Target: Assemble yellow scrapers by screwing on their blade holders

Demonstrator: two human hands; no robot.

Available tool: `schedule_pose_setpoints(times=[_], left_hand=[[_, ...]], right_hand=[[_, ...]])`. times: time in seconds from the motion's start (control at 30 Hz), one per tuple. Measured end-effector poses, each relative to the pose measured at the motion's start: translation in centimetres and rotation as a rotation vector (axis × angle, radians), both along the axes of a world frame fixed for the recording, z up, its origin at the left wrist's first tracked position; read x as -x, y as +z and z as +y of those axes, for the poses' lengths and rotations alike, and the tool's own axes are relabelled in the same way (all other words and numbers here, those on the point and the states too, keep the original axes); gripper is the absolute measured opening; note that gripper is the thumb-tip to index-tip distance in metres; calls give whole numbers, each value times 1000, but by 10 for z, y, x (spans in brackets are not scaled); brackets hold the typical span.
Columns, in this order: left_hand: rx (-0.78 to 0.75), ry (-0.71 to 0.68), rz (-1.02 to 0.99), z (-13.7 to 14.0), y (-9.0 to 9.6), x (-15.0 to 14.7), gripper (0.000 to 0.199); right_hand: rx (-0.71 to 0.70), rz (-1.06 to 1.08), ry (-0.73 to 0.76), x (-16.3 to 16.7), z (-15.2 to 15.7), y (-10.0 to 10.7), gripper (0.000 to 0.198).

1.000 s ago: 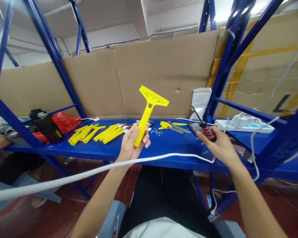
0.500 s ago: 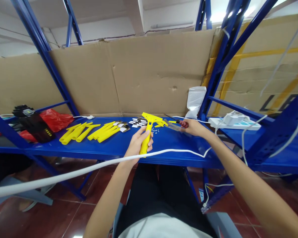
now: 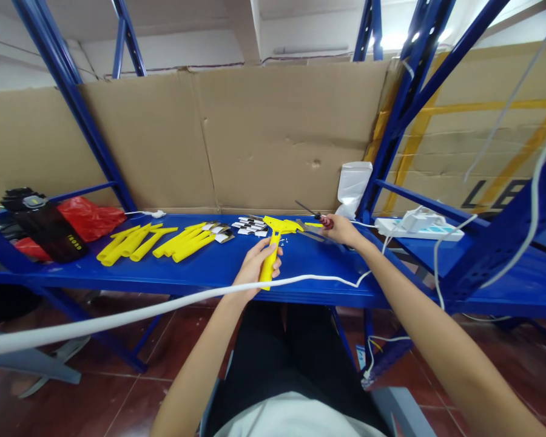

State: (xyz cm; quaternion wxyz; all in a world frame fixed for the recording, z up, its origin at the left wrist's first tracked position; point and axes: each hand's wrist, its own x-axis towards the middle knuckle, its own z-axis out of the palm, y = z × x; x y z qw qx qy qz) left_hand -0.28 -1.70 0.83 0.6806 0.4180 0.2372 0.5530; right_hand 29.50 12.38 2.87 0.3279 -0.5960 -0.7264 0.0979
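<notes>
My left hand (image 3: 258, 260) is closed round the grip of a yellow T-shaped plastic scraper (image 3: 269, 264), its wide head pointing away from me. In my right hand (image 3: 343, 229) is a screwdriver (image 3: 326, 223) with a red and black handle, its dark shaft slanting up and to the left, clear of the scraper. Small screws (image 3: 283, 243) lie on the blue table (image 3: 227, 264) just right of the scraper. Beyond them are more yellow parts (image 3: 292, 226) and grey metal blades (image 3: 313, 234), partly overlapped. Flat black-and-white pieces (image 3: 250, 226) sit behind my left hand.
Several yellow scrapers (image 3: 134, 243) lie in rows at the left, some with white-labelled ends (image 3: 221, 232). A black bottle (image 3: 48, 227) and red bag (image 3: 91, 217) stand further left. A white cable (image 3: 164, 308) crosses in front. At right is a power strip (image 3: 418, 227).
The screwdriver has tilted more upward, and my right hand has shifted slightly left. My left hand still grips the scraper. The whole view has turned a little.
</notes>
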Motion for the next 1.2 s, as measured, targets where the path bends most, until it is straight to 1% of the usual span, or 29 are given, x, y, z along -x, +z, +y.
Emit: schedule_pose_setpoints(times=[0.07,0.1,0.13,0.2,0.23,0.27,0.33,0.4,0.5,0.6,0.73,0.83,0.9,1.07,1.2], left_hand=[[1,4,-5,0,0,0,47],[1,8,-5,-1,1,0,50],[1,12,2,-1,1,1,53],[4,18,32,-2,1,1,58],[6,18,51,-3,1,1,60],[9,16,68,-3,0,1,61],[13,7,94,-2,0,2,63],[12,-8,107,-2,-1,3,62],[17,-33,128,-3,-2,4,62],[13,-31,169,-4,-1,3,63],[-25,-27,225,-5,1,0,61],[-50,-6,263,-4,0,-3,56],[-71,15,293,-3,-1,-4,53],[-118,31,293,-4,-4,-5,52],[-109,53,261,-6,-5,-6,53]], right_hand=[[-87,74,-17,-1,-8,5,34],[-146,145,-16,0,-12,8,35],[-212,245,-5,2,-17,12,37],[-341,518,44,9,-27,20,42],[-381,653,76,13,-33,25,47],[-398,759,102,19,-38,29,52],[-360,855,141,29,-50,36,59],[-272,870,196,40,-60,40,62],[-145,800,284,57,-70,41,63],[-39,666,350,74,-75,38,58],[94,552,418,92,-79,33,50],[102,499,398,100,-81,31,43],[92,504,392,103,-82,29,41],[117,544,439,108,-83,25,47],[151,584,458,111,-89,27,51]])
